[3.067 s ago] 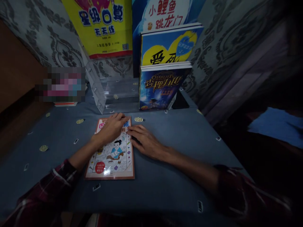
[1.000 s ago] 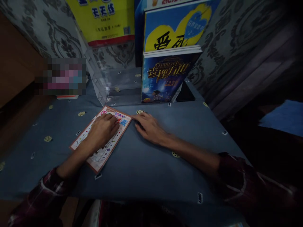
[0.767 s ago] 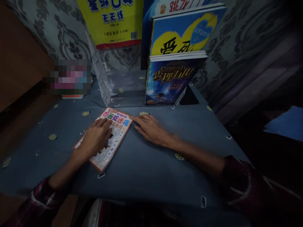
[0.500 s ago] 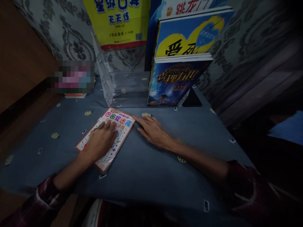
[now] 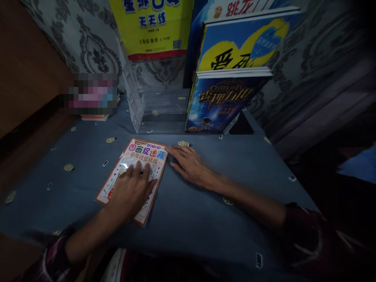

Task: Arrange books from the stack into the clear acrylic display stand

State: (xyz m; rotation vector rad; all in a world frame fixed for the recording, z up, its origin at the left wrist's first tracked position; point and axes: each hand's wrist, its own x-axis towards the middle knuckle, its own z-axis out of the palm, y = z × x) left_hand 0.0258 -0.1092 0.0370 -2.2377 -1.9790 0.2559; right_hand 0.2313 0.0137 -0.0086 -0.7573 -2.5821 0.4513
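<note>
A thin book (image 5: 143,150) with an orange-brown border and colourful Chinese title lies flat and slanted on the table. Over its middle rests my left hand (image 5: 131,192), palm down with the fingers spread, covering part of the cover picture. My right hand (image 5: 189,166) lies to the right of the book, fingers stretched out, its fingertips at the top right corner. Neither hand is wrapped round anything.
Behind the book stands a clear acrylic rack (image 5: 158,121). It holds a dark blue book (image 5: 220,103), a blue and yellow book (image 5: 243,43) and a yellow workbook (image 5: 155,35). A blurred stack (image 5: 94,116) sits at the back left. A patterned grey-blue cloth (image 5: 79,196) covers the table.
The book has turned slightly and its lower end has shifted right and nearer to me, with my left hand moving along on it. My right hand has stayed near the top right corner.
</note>
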